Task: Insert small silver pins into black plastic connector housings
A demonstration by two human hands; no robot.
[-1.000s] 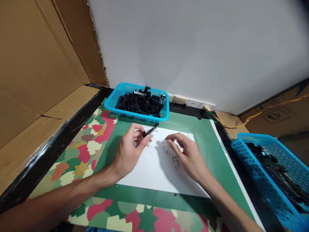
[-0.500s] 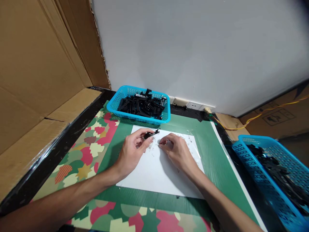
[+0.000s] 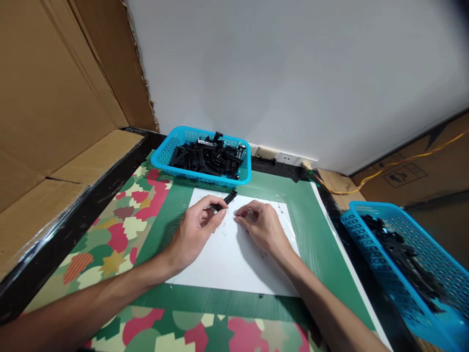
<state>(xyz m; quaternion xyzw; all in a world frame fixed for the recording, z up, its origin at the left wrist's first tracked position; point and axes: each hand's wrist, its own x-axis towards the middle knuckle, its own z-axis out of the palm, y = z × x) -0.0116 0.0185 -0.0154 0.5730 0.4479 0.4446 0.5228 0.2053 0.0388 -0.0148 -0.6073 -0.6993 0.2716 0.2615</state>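
Note:
A narrow black plastic part (image 3: 230,197) is pinched between the thumb and fingers of my left hand (image 3: 200,222), its free end pointing up and away. Just to the right, my right hand (image 3: 261,222) has its thumb and fingertips pressed together close above the paper; anything between them is too small to make out. Under both hands lies a white sheet of paper (image 3: 220,264). Small thin metal-looking bits (image 3: 224,233) are scattered on it, partly hidden by my hands.
Beyond the paper, a blue basket (image 3: 201,177) holds many black plastic parts. A second blue basket (image 3: 381,266) with black parts stands at the right. Cardboard (image 3: 54,88) rises on the left. Sockets and a yellow wire (image 3: 366,182) run along the wall.
The black part in my left hand has turned, so its smooth long side now shows. My right hand stays pinched beside it. The whole view has shifted slightly.

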